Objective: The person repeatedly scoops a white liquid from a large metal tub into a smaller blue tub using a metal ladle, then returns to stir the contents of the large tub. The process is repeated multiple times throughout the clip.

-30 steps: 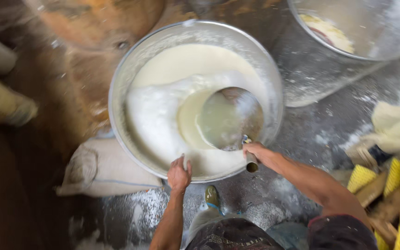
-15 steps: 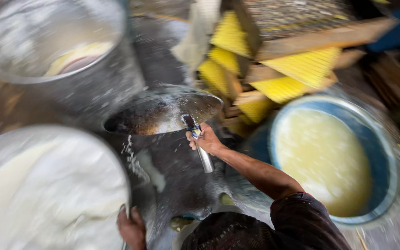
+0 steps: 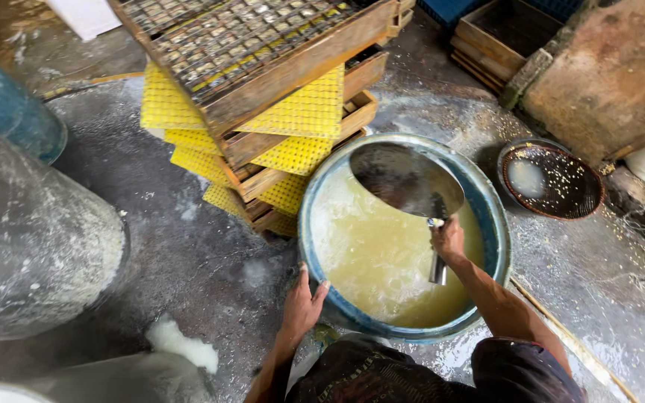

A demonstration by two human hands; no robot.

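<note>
My right hand (image 3: 448, 240) grips the ladle (image 3: 406, 179) handle, its bowl beyond my fingers over the tub (image 3: 496, 224). My left hand (image 3: 301, 304) rests open on the rim.

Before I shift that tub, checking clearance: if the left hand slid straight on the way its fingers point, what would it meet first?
Probably the blue rim of the round tub of yellowish liquid; the left hand already rests at it.

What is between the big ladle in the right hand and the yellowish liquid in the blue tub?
Nothing visible. The right hand grips the handle of the ladle, whose bowl hangs over the yellowish liquid in the blue tub. The left hand rests on the near rim, off to the side.
</note>
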